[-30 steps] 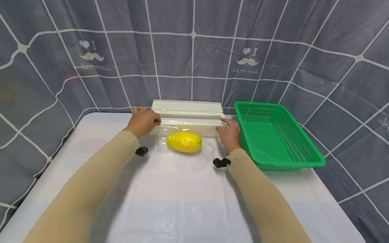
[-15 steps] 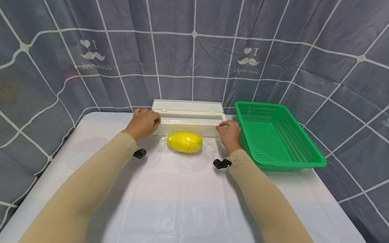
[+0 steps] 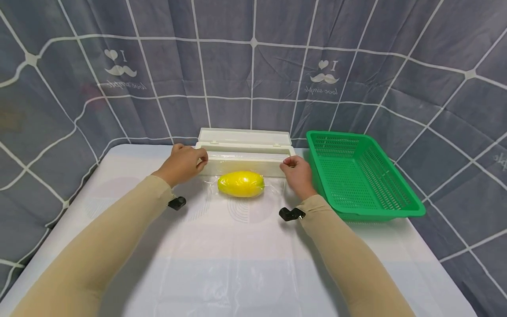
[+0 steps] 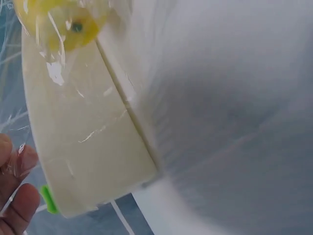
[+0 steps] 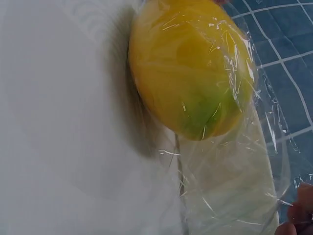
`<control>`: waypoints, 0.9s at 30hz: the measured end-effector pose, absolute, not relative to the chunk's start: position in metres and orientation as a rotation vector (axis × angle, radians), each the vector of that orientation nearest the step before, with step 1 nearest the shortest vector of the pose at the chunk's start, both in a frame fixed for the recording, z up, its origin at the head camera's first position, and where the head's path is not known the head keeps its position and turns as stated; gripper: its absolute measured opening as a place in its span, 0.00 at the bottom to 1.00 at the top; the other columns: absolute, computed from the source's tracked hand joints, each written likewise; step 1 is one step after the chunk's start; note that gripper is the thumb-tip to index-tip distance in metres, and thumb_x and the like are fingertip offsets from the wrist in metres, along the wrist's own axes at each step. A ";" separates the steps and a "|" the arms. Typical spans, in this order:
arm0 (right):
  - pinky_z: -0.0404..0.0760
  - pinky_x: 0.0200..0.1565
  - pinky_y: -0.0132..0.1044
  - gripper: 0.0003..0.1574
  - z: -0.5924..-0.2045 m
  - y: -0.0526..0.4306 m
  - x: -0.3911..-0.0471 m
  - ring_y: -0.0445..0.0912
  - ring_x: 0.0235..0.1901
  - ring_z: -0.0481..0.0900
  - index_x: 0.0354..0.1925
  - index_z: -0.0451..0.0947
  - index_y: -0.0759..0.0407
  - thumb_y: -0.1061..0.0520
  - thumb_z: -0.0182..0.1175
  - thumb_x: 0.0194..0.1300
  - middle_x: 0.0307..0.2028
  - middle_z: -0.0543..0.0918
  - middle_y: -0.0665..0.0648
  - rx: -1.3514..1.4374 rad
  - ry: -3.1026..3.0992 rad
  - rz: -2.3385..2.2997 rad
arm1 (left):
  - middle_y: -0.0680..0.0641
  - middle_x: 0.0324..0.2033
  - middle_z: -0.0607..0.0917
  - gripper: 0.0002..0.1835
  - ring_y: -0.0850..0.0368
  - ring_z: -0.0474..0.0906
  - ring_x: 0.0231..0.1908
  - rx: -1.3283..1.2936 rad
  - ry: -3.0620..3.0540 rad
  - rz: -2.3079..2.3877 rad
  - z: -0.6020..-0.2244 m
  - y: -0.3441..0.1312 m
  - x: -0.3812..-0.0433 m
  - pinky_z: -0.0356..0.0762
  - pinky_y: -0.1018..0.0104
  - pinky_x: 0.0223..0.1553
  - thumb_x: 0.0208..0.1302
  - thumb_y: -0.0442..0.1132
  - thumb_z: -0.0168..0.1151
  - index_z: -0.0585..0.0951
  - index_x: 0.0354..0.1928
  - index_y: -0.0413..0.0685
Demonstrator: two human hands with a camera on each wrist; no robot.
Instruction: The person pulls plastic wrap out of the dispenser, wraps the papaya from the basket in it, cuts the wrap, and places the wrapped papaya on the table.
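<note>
Film (image 4: 55, 73) drapes the yellow fruit (image 3: 240, 184), left hand (image 3: 182, 163) and right hand (image 3: 298, 174) pinching film either side, seemingly for tautness!

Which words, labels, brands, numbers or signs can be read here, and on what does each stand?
"I" beside a heart, mirrored: twice on the gray curtain.
"love simple", mirrored: under both moustache prints on the curtain; the left copy is less clear.
Lettering at the curtain's far right edge: cut off and too small to read.
No text shows on the yellow fruit, white box or green basket.
</note>
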State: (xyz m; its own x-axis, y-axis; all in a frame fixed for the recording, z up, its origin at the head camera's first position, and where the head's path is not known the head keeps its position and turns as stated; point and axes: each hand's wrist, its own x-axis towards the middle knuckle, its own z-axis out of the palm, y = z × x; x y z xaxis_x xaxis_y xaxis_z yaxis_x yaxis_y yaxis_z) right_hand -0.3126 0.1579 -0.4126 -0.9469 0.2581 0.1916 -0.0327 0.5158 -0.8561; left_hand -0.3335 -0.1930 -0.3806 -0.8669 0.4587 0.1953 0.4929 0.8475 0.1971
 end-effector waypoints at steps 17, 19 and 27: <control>0.77 0.44 0.32 0.12 -0.404 0.160 -0.291 0.53 0.47 0.84 0.50 0.87 0.64 0.60 0.60 0.74 0.48 0.90 0.64 -0.082 -2.571 1.454 | 0.49 0.37 0.90 0.06 0.49 0.85 0.41 -0.772 -2.943 -0.446 -0.379 -0.197 -0.314 0.64 0.43 0.68 0.77 0.40 0.58 0.83 0.47 0.47; 0.77 0.45 0.32 0.12 -0.404 0.160 -0.289 0.54 0.48 0.84 0.49 0.86 0.65 0.61 0.59 0.75 0.49 0.90 0.64 -0.082 -2.564 1.480 | 0.49 0.39 0.90 0.06 0.49 0.85 0.43 -0.762 -2.950 -0.466 -0.380 -0.199 -0.312 0.65 0.44 0.67 0.77 0.40 0.58 0.82 0.47 0.48; 0.75 0.44 0.32 0.11 -0.404 0.159 -0.280 0.51 0.45 0.81 0.45 0.86 0.65 0.61 0.58 0.73 0.46 0.89 0.64 -0.071 -2.551 1.494 | 0.46 0.61 0.86 0.22 0.43 0.81 0.63 -0.807 -3.029 -0.707 -0.382 -0.206 -0.305 0.62 0.40 0.72 0.78 0.39 0.54 0.75 0.70 0.46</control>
